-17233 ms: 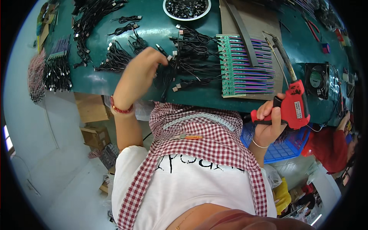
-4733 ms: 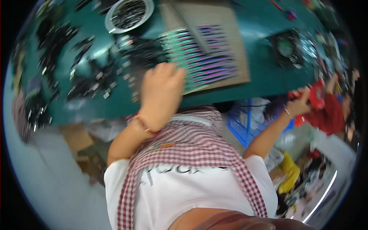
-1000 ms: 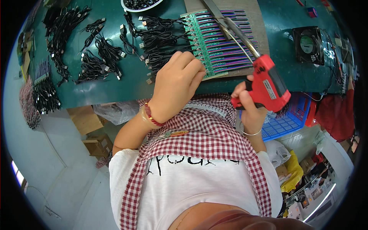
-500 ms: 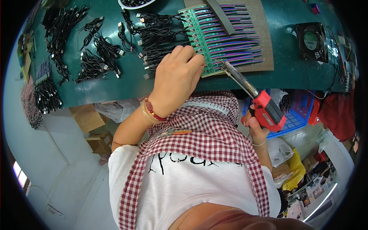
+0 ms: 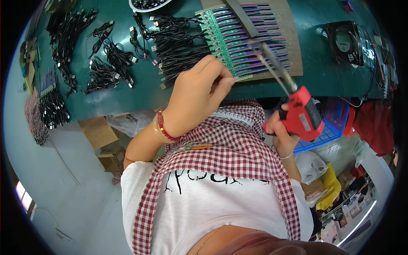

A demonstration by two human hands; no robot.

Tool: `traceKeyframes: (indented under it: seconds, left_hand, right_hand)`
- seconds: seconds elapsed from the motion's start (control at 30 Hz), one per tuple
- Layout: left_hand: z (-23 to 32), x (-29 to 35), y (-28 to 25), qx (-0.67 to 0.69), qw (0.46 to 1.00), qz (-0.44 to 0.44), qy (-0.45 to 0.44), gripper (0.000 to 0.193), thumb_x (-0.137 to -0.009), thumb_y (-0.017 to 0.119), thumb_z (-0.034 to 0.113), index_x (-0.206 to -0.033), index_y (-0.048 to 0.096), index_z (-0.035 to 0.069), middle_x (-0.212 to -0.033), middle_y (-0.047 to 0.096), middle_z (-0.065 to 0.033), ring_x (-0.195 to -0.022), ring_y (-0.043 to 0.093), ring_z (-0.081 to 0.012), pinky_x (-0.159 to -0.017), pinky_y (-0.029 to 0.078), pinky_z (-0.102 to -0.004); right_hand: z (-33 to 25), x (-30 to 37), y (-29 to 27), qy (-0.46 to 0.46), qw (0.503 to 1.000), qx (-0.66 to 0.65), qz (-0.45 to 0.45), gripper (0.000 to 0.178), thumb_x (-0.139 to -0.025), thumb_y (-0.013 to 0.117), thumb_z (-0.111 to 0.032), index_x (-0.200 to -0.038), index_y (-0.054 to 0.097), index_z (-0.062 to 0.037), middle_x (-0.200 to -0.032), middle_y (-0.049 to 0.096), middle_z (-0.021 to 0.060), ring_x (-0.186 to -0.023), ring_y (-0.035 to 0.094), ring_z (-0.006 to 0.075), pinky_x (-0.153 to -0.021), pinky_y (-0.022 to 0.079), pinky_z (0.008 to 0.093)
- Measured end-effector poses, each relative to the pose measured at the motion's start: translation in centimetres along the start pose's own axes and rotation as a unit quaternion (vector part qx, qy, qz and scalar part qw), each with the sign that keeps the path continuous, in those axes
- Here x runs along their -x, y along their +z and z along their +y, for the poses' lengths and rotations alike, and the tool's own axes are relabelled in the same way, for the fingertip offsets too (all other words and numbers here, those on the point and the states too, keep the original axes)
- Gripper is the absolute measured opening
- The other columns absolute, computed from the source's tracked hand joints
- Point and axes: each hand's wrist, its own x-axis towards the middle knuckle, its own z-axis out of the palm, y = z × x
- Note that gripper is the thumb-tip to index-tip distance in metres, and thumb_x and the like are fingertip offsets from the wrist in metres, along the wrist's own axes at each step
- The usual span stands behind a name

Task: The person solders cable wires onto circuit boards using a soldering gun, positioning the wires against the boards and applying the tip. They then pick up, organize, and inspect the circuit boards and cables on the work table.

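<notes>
My right hand [image 5: 283, 135] grips a red and black soldering gun [image 5: 302, 114], its metal barrel angled up and left over the wires. The tip is slightly blurred. My left hand [image 5: 199, 87] is closed in a pinch at the near end of a row of green circuit boards [image 5: 219, 42]; what the fingers hold, if anything, is hidden. Flat multicoloured wires [image 5: 263, 39] run right from the boards, and black USB cables [image 5: 182, 61] run left. A dark flat bar [image 5: 242, 18] lies across the wires. Beneath them is a brown backing sheet [image 5: 294, 55].
More black USB cables [image 5: 112, 57] lie in bunches at left, and some hang off the table's [image 5: 140, 95] left end. A white bowl [image 5: 159, 7] of small dark parts stands at the back. A black fan [image 5: 345, 43] sits at right, above a blue crate [image 5: 333, 127].
The soldering gun's tip has lifted away from the boards, moving up and right. My left hand has shifted slightly nearer and right, still pinched.
</notes>
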Motion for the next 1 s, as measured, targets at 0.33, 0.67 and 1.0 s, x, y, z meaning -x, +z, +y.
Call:
traceKeyframes:
  seconds: [0.33,0.67,1.0]
  left_hand:
    - [1.7,1.9,0.3,0.300,0.945,-0.018,-0.127,0.010,-0.083,0.063,0.003,-0.082,0.057,-0.005,-0.083,0.060,-0.0079,-0.072,0.059,-0.0088,-0.062,0.049,-0.0228]
    - [1.1,2.0,0.0,0.499,0.827,-0.102,-0.237,0.015,-0.092,0.059,0.015,-0.090,0.054,0.000,-0.069,0.053,0.0007,-0.055,0.045,-0.0027,-0.046,0.033,-0.0183]
    - [0.9,2.5,1.2,0.426,0.895,-0.006,-0.133,0.011,-0.085,0.064,0.005,-0.086,0.054,0.001,-0.077,0.055,-0.0020,-0.064,0.052,-0.0068,-0.053,0.042,-0.0220]
  right_hand:
    - [-2.6,-5.7,7.7,-0.099,0.989,0.069,-0.088,0.051,-0.081,0.056,0.009,-0.127,0.037,-0.0011,-0.088,0.056,0.0098,-0.076,0.055,0.0134,-0.066,0.046,0.0259]
    - [-2.9,-6.4,7.1,-0.168,0.964,0.097,-0.180,0.055,-0.080,0.055,0.011,-0.130,0.036,-0.0033,-0.090,0.055,0.0101,-0.079,0.055,0.0147,-0.071,0.047,0.0272]
    - [-3.1,-6.0,7.7,-0.107,0.979,0.097,-0.145,0.054,-0.079,0.058,0.009,-0.127,0.037,-0.0015,-0.088,0.056,0.0100,-0.077,0.055,0.0142,-0.068,0.047,0.0272]
